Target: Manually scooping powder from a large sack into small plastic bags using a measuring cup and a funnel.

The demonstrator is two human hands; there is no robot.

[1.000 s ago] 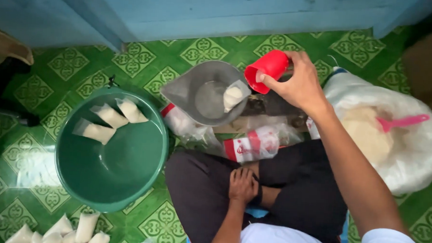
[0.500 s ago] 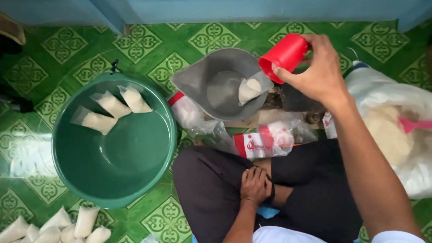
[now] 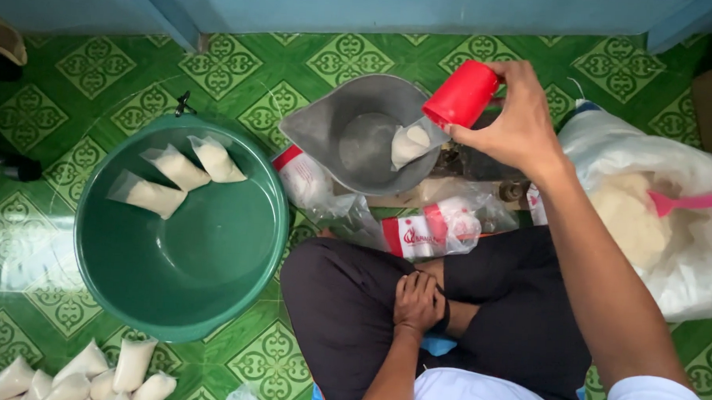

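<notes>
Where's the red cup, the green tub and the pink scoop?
red cup (image 3: 461,94), head view, on its side wall.
green tub (image 3: 180,316), head view, on its near rim.
pink scoop (image 3: 691,201), head view, on its handle.

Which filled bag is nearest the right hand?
The small filled bag in the grey scoop pan, under the red cup; the others lie in the basin.

Red cup (image 3: 460,93), green basin (image 3: 235,259) — green patterned floor tiles (image 3: 219,65).
</notes>
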